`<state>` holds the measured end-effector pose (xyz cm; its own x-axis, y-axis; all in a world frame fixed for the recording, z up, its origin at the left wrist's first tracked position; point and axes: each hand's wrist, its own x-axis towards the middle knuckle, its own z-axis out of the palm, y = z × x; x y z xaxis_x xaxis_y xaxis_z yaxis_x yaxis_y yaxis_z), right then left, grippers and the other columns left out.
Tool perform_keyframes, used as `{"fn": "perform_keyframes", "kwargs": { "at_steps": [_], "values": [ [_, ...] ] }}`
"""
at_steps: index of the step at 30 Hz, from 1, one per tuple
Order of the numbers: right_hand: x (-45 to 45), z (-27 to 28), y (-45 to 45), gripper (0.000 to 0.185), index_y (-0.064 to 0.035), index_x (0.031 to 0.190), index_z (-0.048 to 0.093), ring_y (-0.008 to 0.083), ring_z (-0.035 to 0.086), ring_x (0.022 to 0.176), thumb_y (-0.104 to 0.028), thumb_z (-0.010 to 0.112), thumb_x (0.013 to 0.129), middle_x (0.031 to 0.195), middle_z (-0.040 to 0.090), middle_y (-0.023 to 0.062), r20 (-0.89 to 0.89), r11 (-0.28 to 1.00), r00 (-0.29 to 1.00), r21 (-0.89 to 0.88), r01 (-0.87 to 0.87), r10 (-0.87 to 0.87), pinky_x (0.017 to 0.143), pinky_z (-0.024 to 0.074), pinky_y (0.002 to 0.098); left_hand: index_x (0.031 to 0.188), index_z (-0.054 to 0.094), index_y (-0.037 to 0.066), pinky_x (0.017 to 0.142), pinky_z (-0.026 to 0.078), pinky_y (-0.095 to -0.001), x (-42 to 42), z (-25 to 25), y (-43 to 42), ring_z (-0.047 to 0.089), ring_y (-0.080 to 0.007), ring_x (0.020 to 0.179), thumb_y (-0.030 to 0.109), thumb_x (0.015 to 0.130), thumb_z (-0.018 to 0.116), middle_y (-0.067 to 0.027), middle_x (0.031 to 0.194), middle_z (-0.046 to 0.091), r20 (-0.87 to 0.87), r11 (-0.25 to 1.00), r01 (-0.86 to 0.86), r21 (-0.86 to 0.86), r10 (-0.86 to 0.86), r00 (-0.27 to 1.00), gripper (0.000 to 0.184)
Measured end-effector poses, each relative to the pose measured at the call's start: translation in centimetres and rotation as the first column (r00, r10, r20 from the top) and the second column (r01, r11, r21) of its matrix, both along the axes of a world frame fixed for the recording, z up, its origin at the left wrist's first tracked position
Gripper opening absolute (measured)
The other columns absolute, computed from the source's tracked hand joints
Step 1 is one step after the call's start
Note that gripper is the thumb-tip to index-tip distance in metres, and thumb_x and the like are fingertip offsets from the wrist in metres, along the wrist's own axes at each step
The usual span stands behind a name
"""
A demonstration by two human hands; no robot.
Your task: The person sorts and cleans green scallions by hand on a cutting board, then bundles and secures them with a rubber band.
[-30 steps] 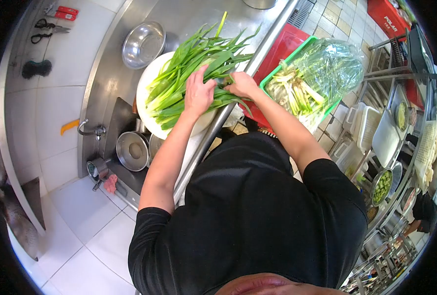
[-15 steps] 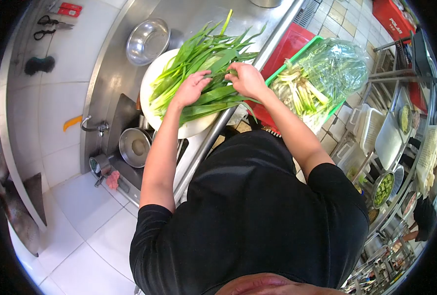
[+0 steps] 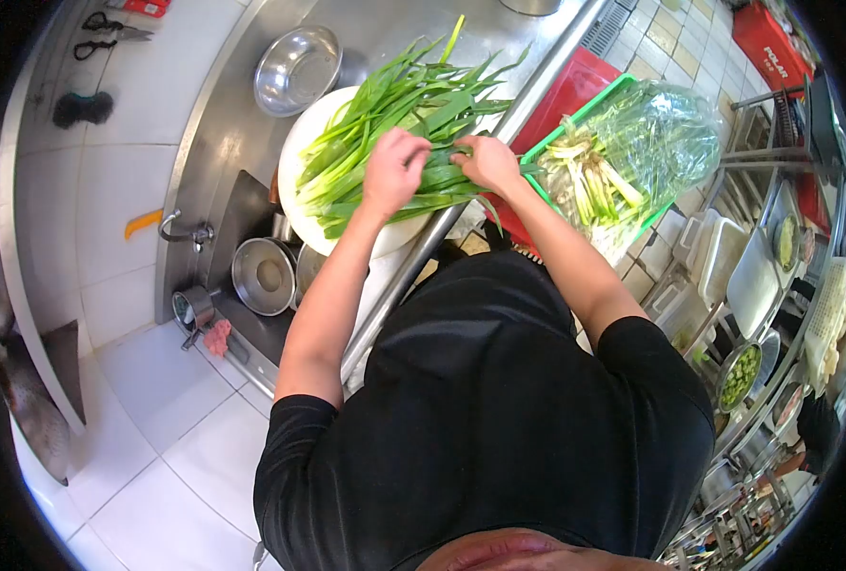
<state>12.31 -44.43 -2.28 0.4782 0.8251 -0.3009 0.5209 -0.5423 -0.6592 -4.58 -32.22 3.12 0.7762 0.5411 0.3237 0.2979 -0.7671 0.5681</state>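
Observation:
A pile of long, flat green leek leaves (image 3: pixel 356 157) lies across a large round white board or tray (image 3: pixel 294 143) on the steel counter. My left hand (image 3: pixel 396 173) is over the near side of the pile, its fingers curled in a pinch. What it holds, if anything, is hidden. My right hand (image 3: pixel 489 164) is just to the right, thumb and fingers closed on a leaf at the pile's edge. A small gap separates the two hands.
To the right, a green crate (image 3: pixel 529 155) holds rooted bundles (image 3: pixel 599 181) and a clear plastic bag (image 3: pixel 675 128). A steel bowl (image 3: pixel 297 71) stands behind the board. Pans (image 3: pixel 263 276) sit in the sink by a tap (image 3: pixel 189 231). Shelving with trays (image 3: pixel 754 276) is further right.
My left hand has lifted and turned, its fingers drawing together from a looser spread. My right hand has shifted slightly right and down. The view has moved a little.

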Motion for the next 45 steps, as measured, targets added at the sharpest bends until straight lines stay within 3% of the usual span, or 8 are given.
{"fn": "perform_keyframes", "kwargs": {
  "at_steps": [9,19,22,24,28,33,39,45],
  "values": [
    [-1.5,1.4,-1.3,0.023,-0.0030,0.096,0.067,0.0400,0.069,0.092,-0.019,0.072,0.080,0.098,0.066,0.0189,0.197,0.937,0.956,0.234,-0.260,0.217,0.081,0.0553,0.0532,0.104,0.076,0.014,0.087,0.050,-0.0450,0.6,-2.0,-0.5,0.061,-0.0321,0.102,0.014,0.084,0.071,-0.0107,0.101,0.062,-0.442,0.981,0.182,-0.062,-0.191,0.876,0.021],
    [-2.4,2.7,-1.2,0.018,-0.0038,0.095,0.065,0.0389,0.071,0.087,-0.020,0.067,0.087,0.091,0.070,0.0196,0.228,0.902,0.930,0.261,-0.345,0.289,0.076,0.0553,0.0526,0.094,0.067,0.005,0.082,0.047,-0.0447,-0.8,-2.0,-1.1,0.060,-0.0345,0.096,0.005,0.082,0.070,-0.0131,0.101,0.061,-0.256,0.956,0.291,0.036,-0.273,0.927,0.012],
    [-2.8,1.8,0.3,0.019,-0.0042,0.095,0.070,0.0371,0.071,0.089,-0.022,0.064,0.091,0.085,0.070,0.0199,-0.090,0.974,0.985,0.188,-0.129,0.148,0.076,0.0541,0.0479,0.093,0.064,0.003,0.081,0.047,-0.0452,-0.9,-2.5,-1.8,0.060,-0.0352,0.095,0.002,0.081,0.068,-0.0140,0.102,0.061,-0.083,0.979,0.187,0.083,-0.180,0.980,0.013],
    [-3.3,-0.8,1.8,0.022,-0.0037,0.096,0.071,0.0388,0.070,0.089,-0.022,0.061,0.093,0.085,0.070,0.0216,-0.630,0.966,0.775,0.173,0.190,-0.039,0.077,0.0518,0.0464,0.092,0.063,0.003,0.081,0.047,-0.0455,-0.8,-2.7,-2.1,0.060,-0.0359,0.094,0.000,0.080,0.067,-0.0149,0.102,0.060,-0.016,0.970,0.104,0.219,-0.104,0.995,0.013],
    [-4.6,-1.2,2.9,0.023,-0.0025,0.095,0.070,0.0422,0.068,0.088,-0.022,0.057,0.095,0.086,0.070,0.0229,-0.783,0.933,0.600,0.078,0.352,-0.161,0.078,0.0503,0.0469,0.092,0.063,0.002,0.078,0.047,-0.0452,-0.8,-2.8,-2.2,0.060,-0.0361,0.093,-0.003,0.079,0.066,-0.0153,0.102,0.060,0.024,0.964,0.054,0.261,-0.062,0.998,0.015],
    [-1.3,2.2,2.2,0.034,-0.0018,0.109,0.066,0.0467,0.067,0.094,-0.033,0.054,0.102,0.092,0.070,0.0250,-0.142,0.946,0.982,0.281,0.161,-0.125,0.081,0.0498,0.0532,0.098,0.065,0.003,0.090,0.048,-0.0467,-1.2,-3.0,-2.0,0.060,-0.0375,0.100,0.004,0.088,0.065,-0.0159,0.107,0.062,0.134,0.999,-0.039,-0.005,0.040,0.990,0.010],
    [3.5,4.5,1.9,0.037,-0.0081,0.115,0.066,0.0445,0.069,0.095,-0.041,0.060,0.099,0.094,0.072,0.0249,0.087,0.967,0.984,0.217,0.134,-0.156,0.084,0.0527,0.0531,0.109,0.066,0.002,0.093,0.048,-0.0425,-1.7,-1.2,-1.2,0.061,-0.0345,0.104,0.012,0.092,0.067,-0.0157,0.110,0.063,0.172,0.992,0.036,-0.123,-0.014,0.985,0.020],
    [0.8,1.5,4.5,0.029,-0.0186,0.112,0.074,0.0384,0.071,0.091,-0.028,0.073,0.085,0.096,0.073,0.0160,0.260,0.856,0.914,0.343,-0.388,0.311,0.082,0.0569,0.0488,0.114,0.067,0.002,0.094,0.048,-0.0427,-0.7,-1.9,-0.1,0.059,-0.0346,0.105,0.014,0.089,0.070,-0.0173,0.109,0.062,-0.006,0.978,-0.151,-0.144,0.151,0.988,0.028]
  ]
}}
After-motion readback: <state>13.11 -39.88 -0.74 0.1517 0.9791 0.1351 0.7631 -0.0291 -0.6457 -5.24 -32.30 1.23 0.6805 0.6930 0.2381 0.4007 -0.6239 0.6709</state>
